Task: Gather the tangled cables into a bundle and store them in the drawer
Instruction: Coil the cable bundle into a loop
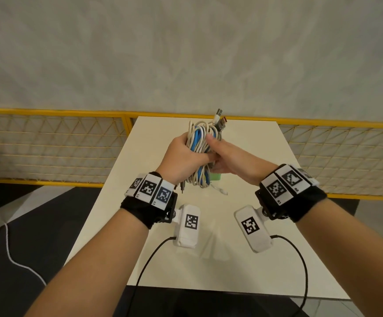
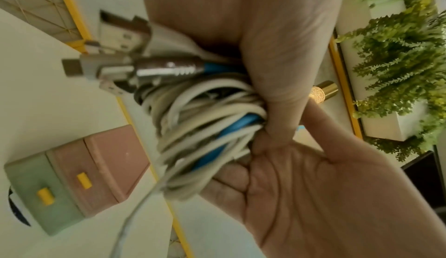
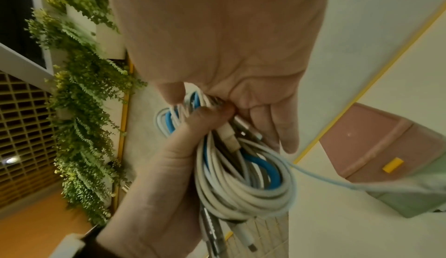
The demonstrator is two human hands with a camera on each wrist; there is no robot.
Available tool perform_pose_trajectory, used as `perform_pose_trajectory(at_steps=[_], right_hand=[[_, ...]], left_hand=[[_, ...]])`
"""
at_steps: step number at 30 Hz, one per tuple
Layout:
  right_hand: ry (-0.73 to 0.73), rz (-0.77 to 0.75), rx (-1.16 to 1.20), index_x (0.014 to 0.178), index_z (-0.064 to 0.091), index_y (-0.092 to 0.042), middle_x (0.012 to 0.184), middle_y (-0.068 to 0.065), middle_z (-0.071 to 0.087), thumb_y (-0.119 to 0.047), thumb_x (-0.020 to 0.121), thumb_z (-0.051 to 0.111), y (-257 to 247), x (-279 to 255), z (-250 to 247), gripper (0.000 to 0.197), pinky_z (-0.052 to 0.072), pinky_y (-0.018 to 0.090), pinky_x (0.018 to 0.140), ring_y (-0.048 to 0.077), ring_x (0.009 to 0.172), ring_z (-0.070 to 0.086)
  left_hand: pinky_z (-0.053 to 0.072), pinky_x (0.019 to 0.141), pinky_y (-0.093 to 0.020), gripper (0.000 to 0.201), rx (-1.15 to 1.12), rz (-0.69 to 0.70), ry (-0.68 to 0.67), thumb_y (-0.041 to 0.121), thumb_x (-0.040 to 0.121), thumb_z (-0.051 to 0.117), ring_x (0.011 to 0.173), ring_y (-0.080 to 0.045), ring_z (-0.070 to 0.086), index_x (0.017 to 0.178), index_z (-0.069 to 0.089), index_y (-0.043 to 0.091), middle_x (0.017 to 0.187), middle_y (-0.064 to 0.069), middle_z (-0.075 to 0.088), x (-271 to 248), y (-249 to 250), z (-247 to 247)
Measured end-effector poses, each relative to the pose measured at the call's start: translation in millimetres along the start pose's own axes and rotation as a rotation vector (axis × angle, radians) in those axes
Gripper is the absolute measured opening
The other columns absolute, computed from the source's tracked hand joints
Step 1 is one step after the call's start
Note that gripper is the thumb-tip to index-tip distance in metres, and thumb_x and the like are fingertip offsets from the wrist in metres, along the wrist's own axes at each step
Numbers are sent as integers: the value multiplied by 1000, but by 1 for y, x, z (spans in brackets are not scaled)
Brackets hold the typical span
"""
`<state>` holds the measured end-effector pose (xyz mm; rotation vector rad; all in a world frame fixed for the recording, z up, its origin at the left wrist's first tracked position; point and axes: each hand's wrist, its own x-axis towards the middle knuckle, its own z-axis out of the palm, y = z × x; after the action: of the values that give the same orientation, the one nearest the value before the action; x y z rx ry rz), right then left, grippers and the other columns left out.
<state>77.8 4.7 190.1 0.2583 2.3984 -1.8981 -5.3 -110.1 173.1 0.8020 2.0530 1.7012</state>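
A bundle of white and blue cables (image 1: 199,143) (image 2: 198,128) (image 3: 241,176) hangs above the white table (image 1: 186,259), held between both hands. My left hand (image 1: 183,159) (image 3: 164,166) grips its left side with the fingers wrapped round the coils. My right hand (image 1: 229,156) (image 2: 313,185) holds the right side, thumb on top and fingers beneath. USB plugs (image 1: 220,120) (image 2: 115,67) stick out of the far end. One loose white end (image 1: 220,191) trails to the table. Below the bundle stands a small pink and green drawer box (image 2: 96,166) (image 3: 376,147) with yellow handles, both drawers closed.
A yellow mesh railing (image 1: 48,145) runs behind the table on both sides. Hanging green plants (image 2: 398,71) (image 3: 84,128) show in the wrist views. A white cord (image 1: 10,248) lies on the dark floor at the left. Black wrist-camera leads (image 1: 300,271) hang over the near table edge.
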Motion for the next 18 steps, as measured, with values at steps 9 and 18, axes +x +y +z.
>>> perform_pose_trajectory(at_steps=[9, 18], right_hand=[[15, -36, 15, 126, 50, -25, 112, 1, 67, -27, 101, 40, -1, -6, -10, 27, 57, 23, 80, 12, 90, 71], [30, -131, -111, 138, 44, -16, 105, -9, 61, -5, 97, 40, 1, -5, -8, 43, 50, 9, 80, 2, 90, 65]], left_hand=[[60, 70, -26, 19, -167, -52, 102, 2, 83, 69, 75, -10, 70, 86, 70, 21, 78, 2, 72, 2, -1, 1], [61, 74, -34, 10, -197, -48, 226, 6, 78, 73, 73, -16, 70, 86, 70, 11, 77, -3, 72, 1, 4, 1]])
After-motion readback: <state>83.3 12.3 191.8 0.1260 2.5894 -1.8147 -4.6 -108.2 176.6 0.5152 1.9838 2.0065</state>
